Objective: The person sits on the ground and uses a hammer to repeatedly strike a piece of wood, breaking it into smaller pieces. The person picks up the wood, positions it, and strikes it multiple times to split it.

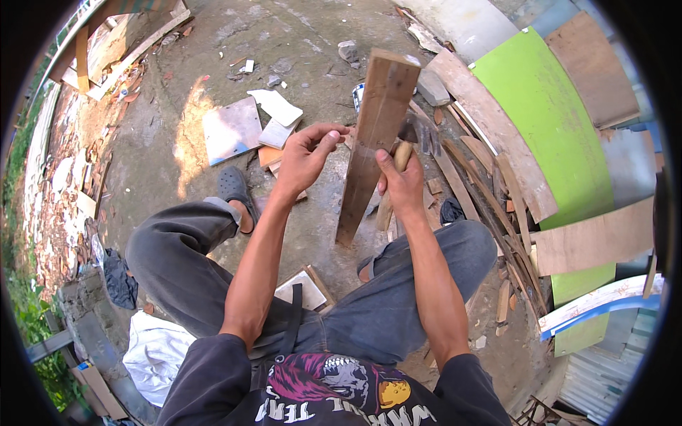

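A long, weathered wooden plank (380,117) stands on end, slightly tilted, between my knees. My right hand (403,184) is closed around the wooden handle of a hammer (403,155), whose dark metal head shows just right of the plank. The thumb of that hand overlaps the plank's right edge; whether it presses on the wood I cannot tell. At the plank's left edge is my left hand (307,157), thumb and fingers drawn together in a pinch. Anything between those fingertips is too small to make out.
Board offcuts (233,129) lie on the ground beyond my left hand. A tin can (358,96) and a grey stone block (432,88) flank the plank's top. Wood strips (490,192) are heaped at right, before a green panel (543,106). White sacking (156,355) lies near left.
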A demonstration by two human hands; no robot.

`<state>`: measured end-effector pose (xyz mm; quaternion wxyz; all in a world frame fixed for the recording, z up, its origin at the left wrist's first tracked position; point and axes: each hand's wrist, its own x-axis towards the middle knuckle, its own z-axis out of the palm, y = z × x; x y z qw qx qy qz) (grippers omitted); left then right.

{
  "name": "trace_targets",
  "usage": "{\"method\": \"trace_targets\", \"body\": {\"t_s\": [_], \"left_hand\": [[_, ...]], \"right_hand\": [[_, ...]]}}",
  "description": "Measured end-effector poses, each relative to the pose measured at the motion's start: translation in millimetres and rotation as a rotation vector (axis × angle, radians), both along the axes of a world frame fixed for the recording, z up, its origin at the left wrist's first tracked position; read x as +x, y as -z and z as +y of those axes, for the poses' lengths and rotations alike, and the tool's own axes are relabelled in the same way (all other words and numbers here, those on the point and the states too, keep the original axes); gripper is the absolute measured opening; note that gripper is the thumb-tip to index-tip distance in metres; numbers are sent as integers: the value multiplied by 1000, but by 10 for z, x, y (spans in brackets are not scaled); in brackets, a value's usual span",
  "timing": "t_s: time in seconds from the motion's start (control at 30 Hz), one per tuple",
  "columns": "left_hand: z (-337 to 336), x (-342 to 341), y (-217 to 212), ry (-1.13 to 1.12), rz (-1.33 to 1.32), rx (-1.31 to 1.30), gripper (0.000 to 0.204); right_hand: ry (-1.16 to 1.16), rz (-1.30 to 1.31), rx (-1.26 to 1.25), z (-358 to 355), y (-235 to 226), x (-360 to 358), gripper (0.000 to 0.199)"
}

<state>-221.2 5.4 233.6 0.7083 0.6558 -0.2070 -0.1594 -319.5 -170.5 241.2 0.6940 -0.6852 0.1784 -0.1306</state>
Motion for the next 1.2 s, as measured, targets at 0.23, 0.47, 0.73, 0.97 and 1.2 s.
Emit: {"method": "trace_targets", "body": {"t_s": [0.23,0.47,0.73,0.97,1.2], "left_hand": [[-236,-319,86,44,-232,1,24],[-502,-572,-126,-175,-428,103,27],[-512,-572,-111,-115,-235,158,16],[-394,-370,-3,93,-106,119,15],[-315,-289,20,281,24,11,22]], "right_hand": [[154,-183,320,-321,-195,-7,34],[197,-255,493,-417,-274,-92,34],[168,-179,481,-421,-223,-146,35],[141,-144,478,-398,-295,-142,34],[85,-135,526,-409,-298,-145,34]]}}
